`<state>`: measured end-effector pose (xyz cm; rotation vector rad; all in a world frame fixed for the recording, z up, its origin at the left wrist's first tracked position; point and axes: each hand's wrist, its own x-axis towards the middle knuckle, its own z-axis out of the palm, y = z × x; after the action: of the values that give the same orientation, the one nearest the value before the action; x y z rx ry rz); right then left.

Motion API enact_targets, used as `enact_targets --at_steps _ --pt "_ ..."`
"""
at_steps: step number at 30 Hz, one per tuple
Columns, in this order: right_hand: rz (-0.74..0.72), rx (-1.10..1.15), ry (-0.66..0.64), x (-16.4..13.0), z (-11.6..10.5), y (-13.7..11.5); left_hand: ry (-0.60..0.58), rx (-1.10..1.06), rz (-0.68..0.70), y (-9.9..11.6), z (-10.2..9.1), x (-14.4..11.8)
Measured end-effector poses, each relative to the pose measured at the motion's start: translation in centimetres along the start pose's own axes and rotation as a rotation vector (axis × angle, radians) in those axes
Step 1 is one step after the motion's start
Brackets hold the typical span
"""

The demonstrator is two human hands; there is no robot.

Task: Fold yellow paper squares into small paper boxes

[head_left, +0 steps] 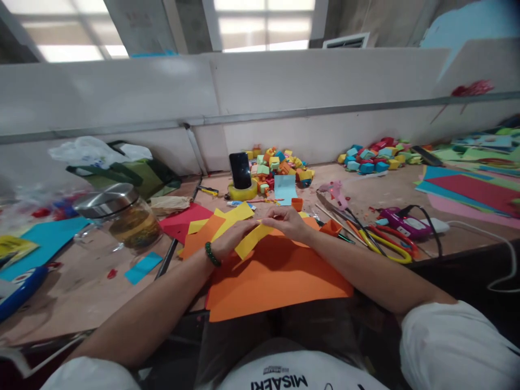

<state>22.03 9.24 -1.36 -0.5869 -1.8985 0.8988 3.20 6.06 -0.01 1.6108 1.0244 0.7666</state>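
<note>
White lettered shirt (284, 374) is fronting an orange rectangular paper sheet (280, 281). Above it, the right hand (289, 221) is pinching a narrow yellow paper strip (252, 242), whose long axis is slanting near-left beside the curled left hand (234, 238); whether that is gripping, cannot tell.

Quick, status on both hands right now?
Left hand: fingers at the yellow paper strip; whether they are closed on it cannot be told.
Right hand: closed, fingers bent, pinching the strip's far end.
</note>
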Motion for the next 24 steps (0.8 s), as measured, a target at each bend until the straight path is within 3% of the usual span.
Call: enact_targets --at_steps 4,8,15,24 --pt "-0.011 -0.059 -0.047 0.0 0.2 0.6 0.026 0.158 0.014 -0.2 -0.7 0.2" --pt "-0.034 -0.066 -0.085 -0.5 0.7 1.0 0.023 0.157 -0.004 -0.5 -0.6 0.3" --pt "0.113 0.076 -0.061 -0.6 -0.2 0.7 0.009 0.081 -0.005 0.6 -0.4 0.1" --pt "0.288 0.071 0.030 0.5 -2.7 1.7 0.014 0.024 -0.087 0.5 -2.1 0.3"
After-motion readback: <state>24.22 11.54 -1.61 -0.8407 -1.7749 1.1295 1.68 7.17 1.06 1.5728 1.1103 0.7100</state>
